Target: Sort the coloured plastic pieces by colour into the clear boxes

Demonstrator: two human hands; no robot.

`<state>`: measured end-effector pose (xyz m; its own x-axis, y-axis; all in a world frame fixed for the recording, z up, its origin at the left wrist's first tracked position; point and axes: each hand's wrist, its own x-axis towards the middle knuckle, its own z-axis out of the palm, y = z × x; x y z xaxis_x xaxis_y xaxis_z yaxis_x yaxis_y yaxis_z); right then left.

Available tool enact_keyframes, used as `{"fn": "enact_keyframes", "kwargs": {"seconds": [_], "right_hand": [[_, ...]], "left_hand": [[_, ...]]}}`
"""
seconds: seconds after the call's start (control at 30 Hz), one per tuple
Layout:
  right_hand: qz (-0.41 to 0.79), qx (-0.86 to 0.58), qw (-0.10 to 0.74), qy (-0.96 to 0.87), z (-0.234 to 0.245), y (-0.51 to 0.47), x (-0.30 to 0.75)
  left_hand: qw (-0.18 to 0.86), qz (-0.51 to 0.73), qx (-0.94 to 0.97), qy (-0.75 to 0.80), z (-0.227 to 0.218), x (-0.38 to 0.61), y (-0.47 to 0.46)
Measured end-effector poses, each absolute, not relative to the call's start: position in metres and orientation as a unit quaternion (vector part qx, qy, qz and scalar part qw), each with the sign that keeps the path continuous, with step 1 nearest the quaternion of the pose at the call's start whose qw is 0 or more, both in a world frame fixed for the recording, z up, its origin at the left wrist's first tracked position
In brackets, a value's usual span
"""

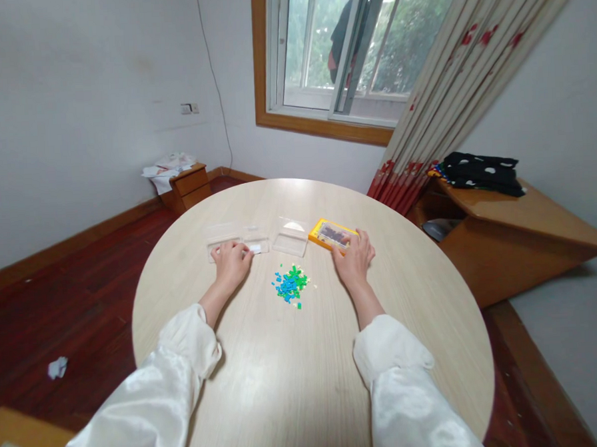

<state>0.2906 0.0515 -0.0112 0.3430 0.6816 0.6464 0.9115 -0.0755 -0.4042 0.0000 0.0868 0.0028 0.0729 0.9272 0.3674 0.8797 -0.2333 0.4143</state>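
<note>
My left hand [232,261] is at the left side of the table, fingers bent over the front edge of a clear plastic box [223,241] with its lid raised. A second small clear box [263,244] sits against its right side, with something white at its front. Round the right end of a yellow box [324,233] with a dark picture behind a window, my right hand [354,257] has its fingers closed. Between the hands stands another open clear box [289,244]. Nearer to me lies a loose pile of small blue, green and cream pieces [290,284].
Everything stands on a round pale wooden table [297,397]. Behind it are a window [339,48] and a curtain [450,69]. A small cabinet [191,186] with papers stands back left; a tilted wooden cabinet [519,238] with dark cloth on top is at right.
</note>
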Motion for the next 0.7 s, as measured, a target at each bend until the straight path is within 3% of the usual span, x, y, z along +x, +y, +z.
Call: {"fn": "enact_keyframes", "kwargs": {"seconds": [0.27,0.4,0.53,0.7], "right_hand": [[-0.078,-0.733,0.426,-0.524,-0.010,0.050,0.292],[-0.078,-0.704,0.484,-0.514,-0.003,0.044,0.283],[-0.076,-0.603,0.546,-0.577,0.007,0.028,0.255],[-0.027,-0.491,0.533,-0.689,0.016,-0.004,0.205]], "left_hand": [[0.037,0.300,0.716,0.629,0.002,-0.001,0.087],[0.057,0.379,0.703,0.599,0.004,-0.001,0.087],[0.247,0.487,0.688,0.478,0.008,0.008,0.079],[0.585,0.459,0.603,0.289,0.015,0.031,0.053]]}}
